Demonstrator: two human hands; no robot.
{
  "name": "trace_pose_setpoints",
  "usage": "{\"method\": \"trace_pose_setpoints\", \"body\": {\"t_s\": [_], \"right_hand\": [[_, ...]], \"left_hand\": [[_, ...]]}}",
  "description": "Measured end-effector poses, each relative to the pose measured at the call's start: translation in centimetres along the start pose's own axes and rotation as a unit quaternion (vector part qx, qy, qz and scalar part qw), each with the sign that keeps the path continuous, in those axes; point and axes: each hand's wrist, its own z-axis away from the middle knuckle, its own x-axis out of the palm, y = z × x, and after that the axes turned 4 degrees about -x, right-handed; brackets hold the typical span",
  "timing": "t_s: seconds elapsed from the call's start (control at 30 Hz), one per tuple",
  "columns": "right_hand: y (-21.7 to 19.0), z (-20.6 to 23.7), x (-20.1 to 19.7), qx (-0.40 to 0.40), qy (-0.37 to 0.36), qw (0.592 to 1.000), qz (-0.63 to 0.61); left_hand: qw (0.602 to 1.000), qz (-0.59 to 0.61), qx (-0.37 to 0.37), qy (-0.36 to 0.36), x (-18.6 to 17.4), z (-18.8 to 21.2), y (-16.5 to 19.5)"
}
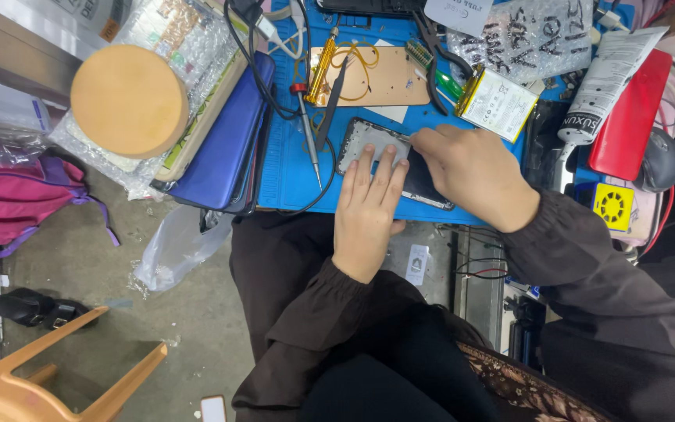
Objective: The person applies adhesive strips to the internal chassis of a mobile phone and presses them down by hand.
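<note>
Tan disc (129, 100) far left on bubble wrap, purple case (224, 137) next to it. Screwdriver (307, 129) lying on blue mat (291, 176), just left of phone. Phone (369, 141) flat on mat near front edge, back open, right in front of me. My left hand (365, 207) flat on its lower half, fingers spread a bit, pinning it down. My right hand (474, 176) over phone's right side, fingers curled at top edge, maybe pinching small tool, can't tell. Battery (498, 101) behind right hand, red case (630, 117) far right.
</note>
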Motion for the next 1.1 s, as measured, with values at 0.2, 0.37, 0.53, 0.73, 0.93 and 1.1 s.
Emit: {"method": "trace_pose_setpoints", "body": {"t_s": [0.2,0.37,0.53,0.73,0.93,1.1], "right_hand": [[-0.10,0.13,0.24,0.012,-0.016,1.000,-0.003],[0.03,-0.22,0.22,-0.003,0.006,1.000,-0.018],[0.08,-0.10,0.16,-0.002,0.019,0.999,-0.041],[0.03,-0.27,0.52,-0.009,0.009,1.000,-0.003],[0.35,-0.25,0.52,-0.016,0.006,1.000,0.008],[0.60,-0.41,0.85,-0.018,0.002,1.000,-0.002]], "left_hand": [[1.000,-0.011,-0.012,-0.003,0.04,-0.02,0.14],[1.000,-0.008,-0.014,-0.001,0.01,-0.14,0.15],[1.000,0.000,-0.010,-0.002,-0.11,-0.03,0.10],[1.000,0.004,-0.013,-0.002,-0.06,0.03,0.11],[1.000,0.006,-0.006,0.000,0.00,-0.03,-0.02],[1.000,-0.007,-0.005,0.006,0.13,-0.19,-0.14]]}}
